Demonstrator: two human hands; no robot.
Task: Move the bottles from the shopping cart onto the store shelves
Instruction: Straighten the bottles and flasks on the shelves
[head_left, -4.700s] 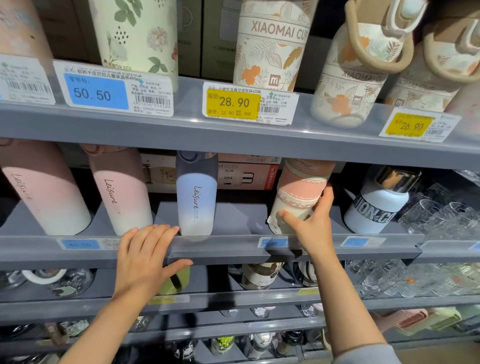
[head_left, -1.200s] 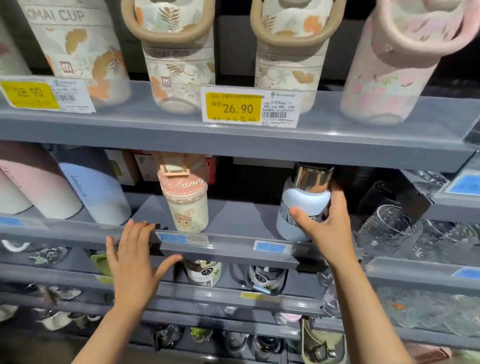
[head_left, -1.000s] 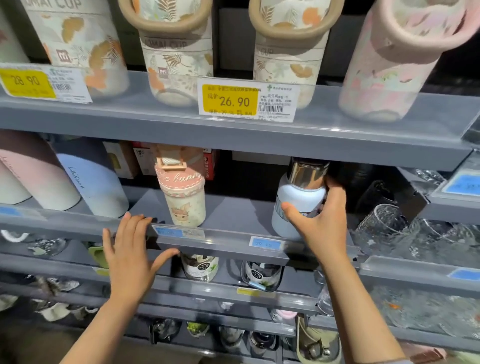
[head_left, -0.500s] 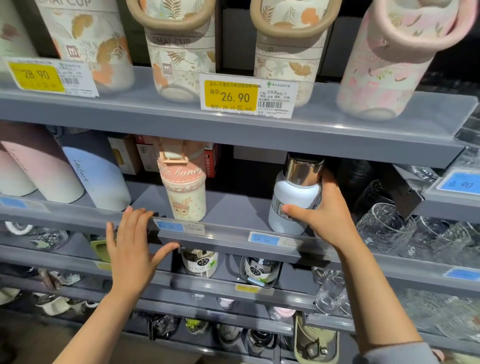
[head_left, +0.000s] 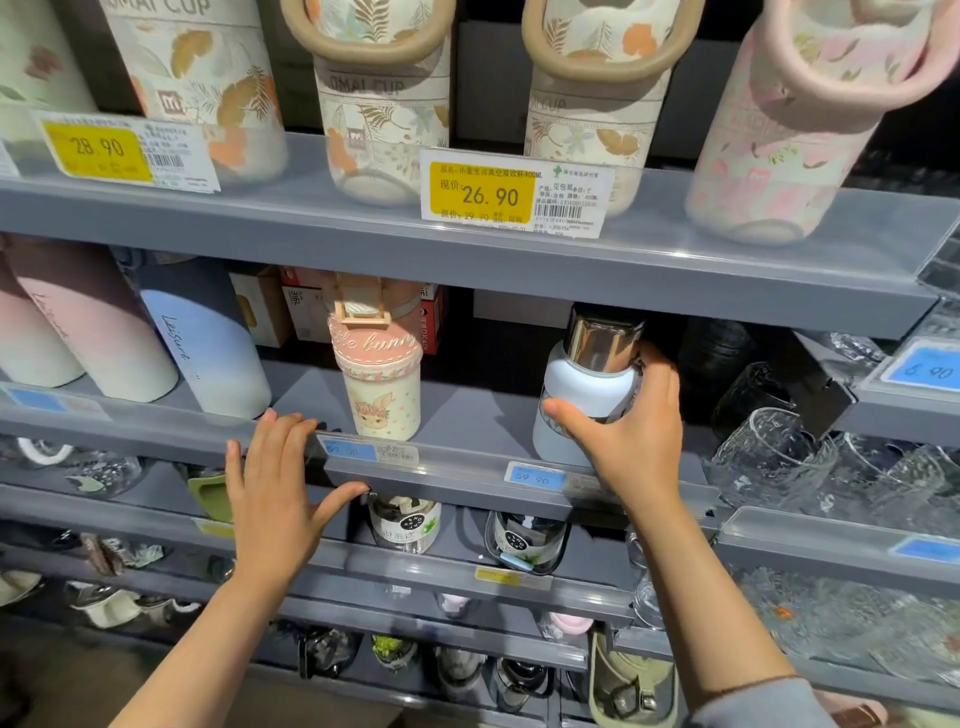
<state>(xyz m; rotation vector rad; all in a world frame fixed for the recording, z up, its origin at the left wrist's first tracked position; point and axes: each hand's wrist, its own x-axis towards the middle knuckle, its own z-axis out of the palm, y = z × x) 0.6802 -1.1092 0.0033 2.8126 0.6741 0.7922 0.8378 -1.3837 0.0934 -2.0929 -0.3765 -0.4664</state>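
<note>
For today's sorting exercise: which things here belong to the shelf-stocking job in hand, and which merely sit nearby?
In the job:
white bottle with chrome cap, in the right hand
middle shelf
left hand, resting on the shelf edge

Nearby:
pink bunny cup
26.90 price tag
clear glasses

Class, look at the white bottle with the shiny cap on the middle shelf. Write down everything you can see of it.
The white bottle has a pale matte body and a mirror-bright metallic cap. It stands upright on the grey middle shelf, right of the pink bunny cup, behind a blue price tag. The right hand grips its body, thumb across the front. Its lower edge is hidden by the shelf rail.
</note>
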